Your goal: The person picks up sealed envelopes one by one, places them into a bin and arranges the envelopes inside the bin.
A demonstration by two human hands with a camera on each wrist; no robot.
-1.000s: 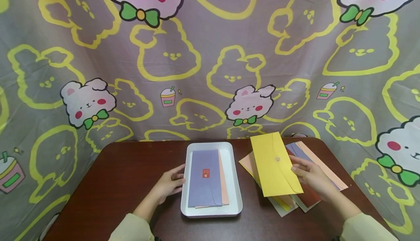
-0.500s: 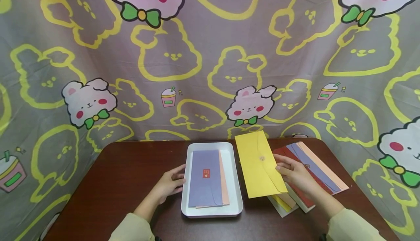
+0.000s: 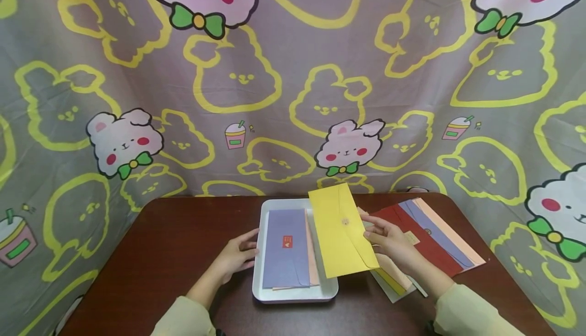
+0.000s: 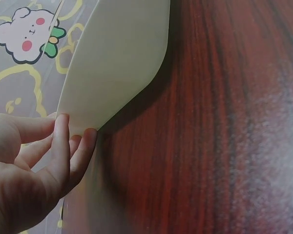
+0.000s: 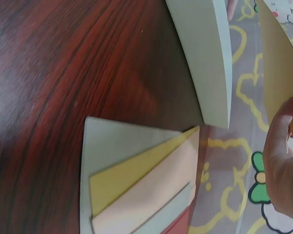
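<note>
My right hand (image 3: 389, 237) pinches a yellow envelope (image 3: 342, 234) by its right edge, held up over the right side of a white tray (image 3: 327, 275). Seen from the right wrist, the thumb (image 5: 279, 124) lies on the envelope's face. Inside the tray lies a purple envelope (image 3: 286, 265) with a red sticker, on top of a peach envelope (image 3: 313, 262). With its fingertips, my left hand (image 3: 235, 260) touches the tray's left outer wall, which also shows in the left wrist view as a pale wall (image 4: 122, 58).
Right of the tray, more envelopes lie overlapping on the dark wooden table (image 3: 183, 244): red (image 3: 428, 254), purple (image 3: 435, 232), peach (image 3: 450, 232) and grey (image 5: 122, 144) among them. A patterned curtain (image 3: 284, 97) hangs behind the table.
My right hand has carried the yellow envelope leftward from above the envelope pile to over the tray's right side, uncovering more of the red envelope. My left hand stays at the tray.
</note>
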